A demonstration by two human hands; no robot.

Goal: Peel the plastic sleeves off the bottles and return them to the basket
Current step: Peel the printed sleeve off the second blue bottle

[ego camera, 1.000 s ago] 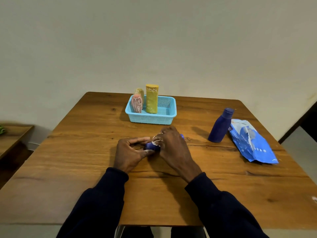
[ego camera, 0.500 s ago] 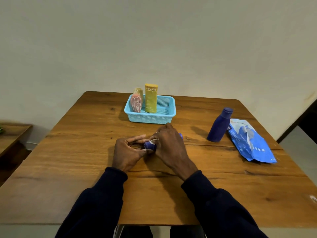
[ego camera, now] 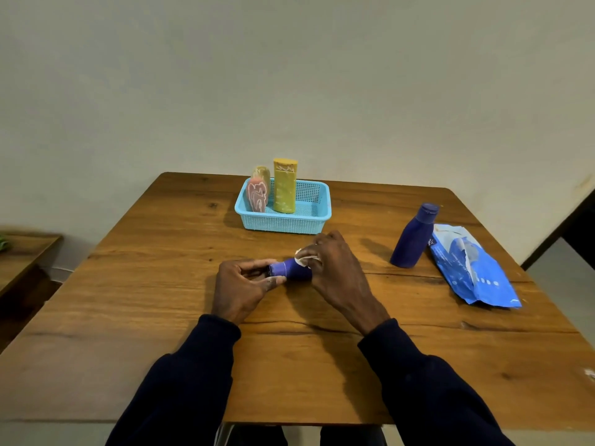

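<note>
A small dark blue bottle [ego camera: 289,269] lies on its side at the middle of the wooden table [ego camera: 161,317]. My left hand [ego camera: 243,289] pinches its left end between thumb and fingers. My right hand [ego camera: 335,272] covers the bottle's right part and pinches a whitish strip of plastic sleeve [ego camera: 301,256] lifted off it. A light blue basket [ego camera: 317,217] stands behind my hands, holding a yellow bottle [ego camera: 285,185], a pink bottle [ego camera: 257,195] and a tan bottle [ego camera: 262,173] behind the pink one.
A taller dark blue bottle [ego camera: 413,236] stands upright to the right, beside a crumpled blue plastic sleeve [ego camera: 470,268] lying flat. A low wooden surface [ego camera: 22,252] sits at the far left, beyond the table edge.
My right hand has drawn back to the right, so more of the small blue bottle shows between my hands, and the whitish strip stands a little higher.
</note>
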